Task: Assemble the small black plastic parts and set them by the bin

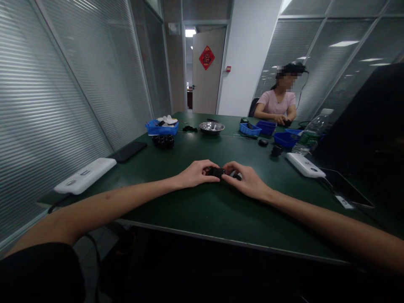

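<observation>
Both of my hands rest on the dark green table (202, 206), fingertips meeting over a small black part (216, 171). My left hand (196, 173) is curled, pinching the left end of the part. My right hand (244, 180) is curled too, pinching its right end; a second small black piece (237, 177) shows under its fingers.
A pile of black parts (163, 141), a blue tray (161, 127), a metal bowl (211, 127) and more blue trays (267, 128) stand farther back. White power banks (85, 175) (304, 164), a phone (128, 151) and a tablet (346, 187) lie at the sides. A person (277, 105) sits at the far end.
</observation>
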`<state>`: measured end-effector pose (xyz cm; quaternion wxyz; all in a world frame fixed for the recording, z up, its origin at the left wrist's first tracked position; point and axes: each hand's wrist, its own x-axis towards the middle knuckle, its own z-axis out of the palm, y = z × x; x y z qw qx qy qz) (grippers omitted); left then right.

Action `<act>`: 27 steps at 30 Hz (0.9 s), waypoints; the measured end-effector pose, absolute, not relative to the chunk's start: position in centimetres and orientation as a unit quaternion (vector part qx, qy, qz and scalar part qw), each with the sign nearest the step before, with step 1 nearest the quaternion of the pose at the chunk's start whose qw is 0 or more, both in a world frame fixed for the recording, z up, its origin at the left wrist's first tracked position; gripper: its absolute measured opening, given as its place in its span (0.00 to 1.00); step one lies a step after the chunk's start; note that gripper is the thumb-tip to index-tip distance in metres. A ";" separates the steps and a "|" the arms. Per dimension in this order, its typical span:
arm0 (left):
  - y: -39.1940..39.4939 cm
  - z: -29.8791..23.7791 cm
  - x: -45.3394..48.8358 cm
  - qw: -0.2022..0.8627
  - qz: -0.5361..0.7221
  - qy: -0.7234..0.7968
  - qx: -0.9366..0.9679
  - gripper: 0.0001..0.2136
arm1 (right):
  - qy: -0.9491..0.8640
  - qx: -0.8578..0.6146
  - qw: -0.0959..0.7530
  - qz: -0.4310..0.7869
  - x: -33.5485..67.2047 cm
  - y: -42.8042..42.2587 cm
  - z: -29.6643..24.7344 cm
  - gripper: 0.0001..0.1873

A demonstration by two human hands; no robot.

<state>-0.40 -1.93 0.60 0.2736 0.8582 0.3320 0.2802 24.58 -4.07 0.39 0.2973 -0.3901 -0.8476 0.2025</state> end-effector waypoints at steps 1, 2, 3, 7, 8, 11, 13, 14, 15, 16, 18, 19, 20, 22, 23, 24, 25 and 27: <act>-1.9 0.6 -0.4 0.275 0.279 0.333 0.858 0.22 | -0.849 -0.385 0.298 0.206 24.6 -4.0 0.4 0.14; -1.9 0.6 -0.4 0.277 0.277 0.332 0.858 0.22 | -0.852 -0.377 0.303 0.200 24.7 -4.0 0.4 0.14; -1.8 0.5 -0.5 0.280 0.275 0.332 0.858 0.23 | -0.856 -0.368 0.309 0.191 24.7 -3.9 0.3 0.15; -1.7 0.4 -0.5 0.282 0.275 0.335 0.856 0.23 | -0.856 -0.358 0.328 0.177 24.9 -3.6 -0.1 0.18; -1.7 0.4 -0.5 0.282 0.276 0.337 0.855 0.23 | -0.851 -0.365 0.330 0.181 24.9 -3.6 -0.1 0.18; -1.9 0.5 -0.4 0.282 0.275 0.342 0.853 0.23 | -0.840 -0.388 0.325 0.196 24.8 -3.7 0.1 0.16; -1.9 0.6 -0.4 0.281 0.272 0.344 0.853 0.23 | -0.841 -0.387 0.318 0.203 24.8 -3.8 0.2 0.15; -1.9 0.7 -0.4 0.283 0.271 0.344 0.853 0.23 | -0.844 -0.381 0.319 0.201 24.8 -3.8 0.2 0.15; -1.9 0.7 -0.4 0.286 0.270 0.343 0.853 0.22 | -0.849 -0.372 0.320 0.196 24.9 -3.8 0.2 0.15; -1.9 0.7 -0.4 0.290 0.268 0.340 0.853 0.22 | -0.853 -0.363 0.323 0.190 24.9 -3.7 0.1 0.15; -1.9 0.7 -0.4 0.293 0.267 0.336 0.854 0.22 | -0.862 -0.343 0.327 0.180 25.0 -3.6 -0.1 0.16; -1.9 0.6 -0.4 0.292 0.268 0.335 0.855 0.22 | -0.864 -0.337 0.328 0.177 25.0 -3.6 -0.2 0.16; -1.9 0.6 -0.4 0.290 0.269 0.336 0.855 0.22 | -0.865 -0.334 0.329 0.176 25.0 -3.5 -0.2 0.16; -1.9 0.6 -0.4 0.289 0.272 0.338 0.853 0.22 | -0.860 -0.345 0.332 0.176 24.9 -3.6 -0.2 0.17; -1.9 0.6 -0.4 0.291 0.273 0.339 0.852 0.22 | -0.857 -0.355 0.330 0.177 24.8 -3.6 -0.1 0.17; -1.9 0.6 -0.4 0.293 0.273 0.339 0.851 0.22 | -0.854 -0.364 0.327 0.178 24.8 -3.7 0.0 0.16; -1.9 0.6 -0.4 0.295 0.273 0.339 0.851 0.22 | -0.852 -0.371 0.324 0.180 24.8 -3.8 0.1 0.15; -1.8 0.5 -0.4 0.295 0.270 0.336 0.853 0.22 | -0.853 -0.373 0.319 0.180 24.8 -3.9 0.3 0.14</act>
